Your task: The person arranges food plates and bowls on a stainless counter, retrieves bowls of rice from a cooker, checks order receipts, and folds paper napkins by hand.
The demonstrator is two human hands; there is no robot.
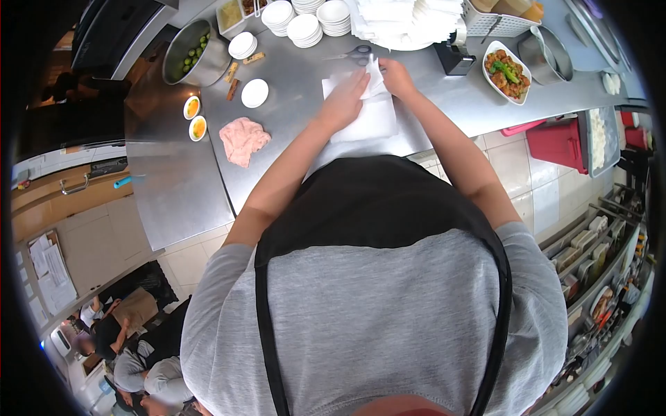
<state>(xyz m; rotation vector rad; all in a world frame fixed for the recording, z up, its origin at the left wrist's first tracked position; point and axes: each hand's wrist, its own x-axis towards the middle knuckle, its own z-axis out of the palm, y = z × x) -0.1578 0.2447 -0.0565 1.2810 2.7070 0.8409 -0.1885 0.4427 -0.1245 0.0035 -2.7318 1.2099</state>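
White paper napkins (371,123) lie on the steel counter straight in front of me. My left hand (345,101) rests on them from the left, its fingers stretched out along a folded part. Between the fingertips of my right hand (397,78), the upper right edge of that raised fold is pinched. A pair of scissors (359,55) with dark handles lies just beyond the napkins. Farther back is a big pile of white folded sheets (409,22), with a black dispenser-like device (456,57) at its right.
Left are a pot of green vegetables (196,54), a pink cloth (243,141), a white dish (254,93) and two small egg-yellow bowls (198,127). Stacked white dishes (304,31) stand behind. On the right are a bowl of cooked food (507,73) and a metal pot (544,57).
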